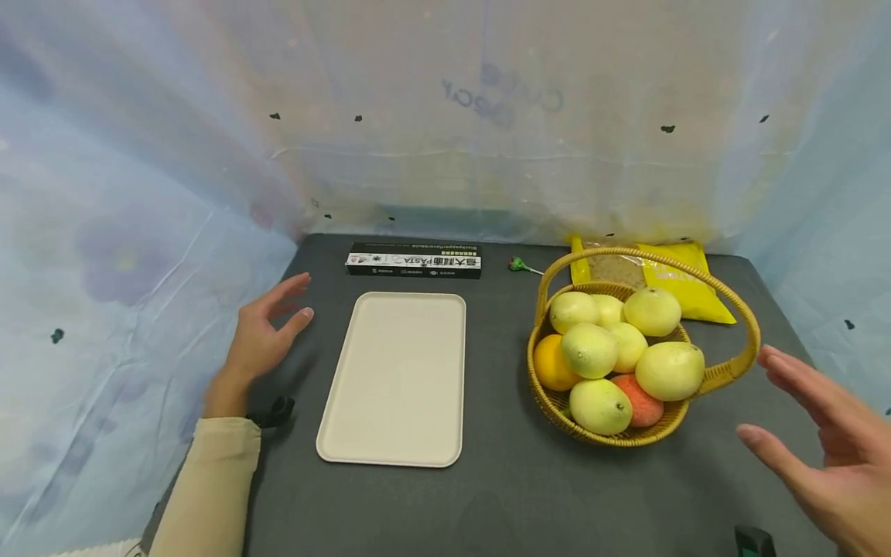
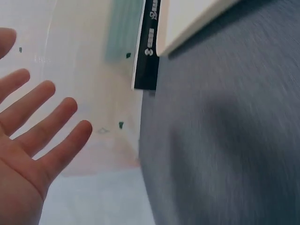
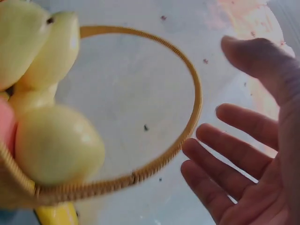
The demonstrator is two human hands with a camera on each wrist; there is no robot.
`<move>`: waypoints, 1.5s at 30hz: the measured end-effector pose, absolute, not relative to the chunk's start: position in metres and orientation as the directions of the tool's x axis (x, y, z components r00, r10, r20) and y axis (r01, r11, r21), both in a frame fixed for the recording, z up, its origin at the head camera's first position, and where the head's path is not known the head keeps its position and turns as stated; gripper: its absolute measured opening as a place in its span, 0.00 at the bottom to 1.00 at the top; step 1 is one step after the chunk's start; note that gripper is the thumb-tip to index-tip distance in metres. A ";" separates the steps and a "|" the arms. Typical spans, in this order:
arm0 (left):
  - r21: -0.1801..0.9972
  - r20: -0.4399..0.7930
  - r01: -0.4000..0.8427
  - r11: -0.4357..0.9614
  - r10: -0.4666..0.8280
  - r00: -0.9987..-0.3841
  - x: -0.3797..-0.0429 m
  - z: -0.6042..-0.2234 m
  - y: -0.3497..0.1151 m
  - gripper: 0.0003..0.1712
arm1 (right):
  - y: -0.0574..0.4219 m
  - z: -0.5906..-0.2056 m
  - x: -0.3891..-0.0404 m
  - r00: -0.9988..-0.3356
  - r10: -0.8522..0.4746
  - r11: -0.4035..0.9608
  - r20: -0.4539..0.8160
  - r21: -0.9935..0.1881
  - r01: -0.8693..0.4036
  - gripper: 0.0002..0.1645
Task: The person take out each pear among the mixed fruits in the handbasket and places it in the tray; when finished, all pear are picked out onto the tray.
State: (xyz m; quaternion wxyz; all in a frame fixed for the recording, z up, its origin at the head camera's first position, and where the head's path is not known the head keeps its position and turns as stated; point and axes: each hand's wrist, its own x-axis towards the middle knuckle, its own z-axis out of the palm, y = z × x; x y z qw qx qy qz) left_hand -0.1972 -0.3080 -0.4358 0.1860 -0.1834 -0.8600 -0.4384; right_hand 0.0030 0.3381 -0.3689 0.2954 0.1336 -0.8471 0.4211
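While the left hand (image 1: pixel 261 340), in the head view, hangs with the thumb parted left of the cream tray (image 1: pixel 392 379), the right hand (image 1: pixel 828 449) is spread beside the handle (image 1: pixel 727 373) of the wicker basket (image 1: pixel 626 442), which stands on the right of the dark table (image 1: pixel 515 495) and holds pale yellow, orange and red fruits (image 1: pixel 590 350). At far side lie a black box (image 1: pixel 414 261) and a yellow packet (image 1: pixel 699 302). The left wrist view shows the left fingers well separated. In the right wrist view, the right fingers extend near the handle; whether they touch it, I cannot tell.
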 end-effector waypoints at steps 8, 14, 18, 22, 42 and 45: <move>0.728 0.254 0.329 0.601 0.209 -0.944 -0.225 -0.444 -0.295 0.33 | 0.316 -0.366 -0.016 -0.788 -0.031 0.558 0.614 -0.644 -0.524 0.42; 0.651 0.013 0.228 0.724 0.290 -0.957 -0.241 -0.448 -0.292 0.35 | 0.302 -0.374 -0.038 -0.818 -0.111 0.613 0.565 -0.609 -0.503 0.53; 0.602 -0.112 0.204 0.772 0.335 -0.936 -0.247 -0.452 -0.288 0.36 | 0.291 -0.378 -0.052 -0.830 -0.152 0.659 0.537 -0.570 -0.490 0.54; 0.566 -0.187 0.178 0.805 0.335 -0.923 -0.249 -0.452 -0.283 0.38 | 0.278 -0.385 -0.063 -0.841 -0.179 0.680 0.511 -0.553 -0.481 0.53; 0.485 -0.295 0.151 0.861 0.324 -0.899 -0.255 -0.452 -0.274 0.40 | 0.243 -0.399 -0.089 -0.863 -0.175 0.761 0.475 -0.491 -0.424 0.48; 0.487 -0.310 0.141 0.862 0.321 -0.895 -0.257 -0.452 -0.274 0.41 | 0.242 -0.399 -0.091 -0.874 -0.152 0.776 0.461 -0.492 -0.394 0.47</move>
